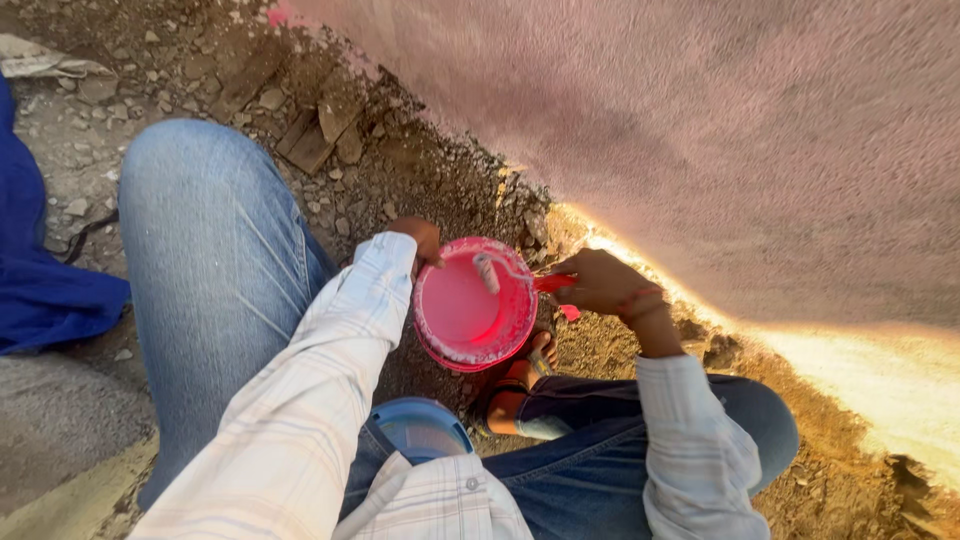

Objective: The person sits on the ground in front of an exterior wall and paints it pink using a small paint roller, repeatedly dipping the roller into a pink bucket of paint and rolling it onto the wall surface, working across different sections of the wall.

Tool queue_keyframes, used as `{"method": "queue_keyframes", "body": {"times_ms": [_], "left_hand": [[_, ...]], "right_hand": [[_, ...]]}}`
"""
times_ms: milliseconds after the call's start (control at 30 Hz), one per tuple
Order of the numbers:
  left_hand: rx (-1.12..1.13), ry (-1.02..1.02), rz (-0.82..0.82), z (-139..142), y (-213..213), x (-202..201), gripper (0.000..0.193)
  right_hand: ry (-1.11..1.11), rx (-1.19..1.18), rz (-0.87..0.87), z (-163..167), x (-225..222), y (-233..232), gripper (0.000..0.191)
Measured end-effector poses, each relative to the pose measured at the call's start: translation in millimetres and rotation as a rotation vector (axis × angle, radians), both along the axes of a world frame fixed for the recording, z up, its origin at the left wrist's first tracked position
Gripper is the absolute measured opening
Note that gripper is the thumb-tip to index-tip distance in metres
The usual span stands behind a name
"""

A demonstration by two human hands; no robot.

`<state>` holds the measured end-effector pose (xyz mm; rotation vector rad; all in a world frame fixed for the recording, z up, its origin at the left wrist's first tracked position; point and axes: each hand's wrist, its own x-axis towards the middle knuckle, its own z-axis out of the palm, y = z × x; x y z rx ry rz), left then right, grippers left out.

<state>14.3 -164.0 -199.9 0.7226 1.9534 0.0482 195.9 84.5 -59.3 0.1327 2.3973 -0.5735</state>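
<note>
The person is crouched low, knees in blue jeans filling the left and lower part of the frame, sleeves of a pale checked shirt reaching toward the middle. At centre sits a small round bucket [470, 310] full of pink paint, its rim crusted with dried paint, resting on the gravelly dirt [400, 170] close to the foot of a rough wall [700, 130] that slopes across the upper right and is coated in the same pink.

The left hand [424, 240] sits at the bucket's upper left rim, fingers curled over the edge and gripping it; most of the hand is hidden behind the cuff, so how tightly it grips I cannot tell. The right hand [600, 282] is at the bucket's right rim, fingers closed round the red handle [553, 283] of a small paint roller [487, 273], whose pale sleeve dips down into the paint near the bucket's upper edge.

Just below the bucket a sandalled foot [520, 380] shows. A light blue round object [420, 428] lies at lower centre, and blue cloth [40, 280] lies at the far left.
</note>
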Motion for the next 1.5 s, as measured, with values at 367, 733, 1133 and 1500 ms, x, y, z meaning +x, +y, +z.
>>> {"method": "queue_keyframes", "body": {"times_ms": [367, 733, 1133, 1500], "left_hand": [[-0.120, -0.052, 0.043, 10.8, -0.4, 1.8, 0.047], [-0.098, 0.109, 0.014, 9.6, -5.6, 7.5, 0.061], [-0.091, 0.092, 0.011, 10.6, -6.0, 7.5, 0.058], [-0.066, 0.085, 0.024, 7.6, -3.2, 7.3, 0.051]], "right_hand": [[0.108, 0.279, 0.426, -144.1, 0.0, -134.3, 0.017], [0.384, 0.322, 0.347, -145.6, -4.7, -132.2, 0.021], [0.047, 0.111, 0.371, -143.9, -5.9, -145.4, 0.019], [0.209, 0.200, 0.080, -107.5, -12.7, -128.9, 0.025]]}}
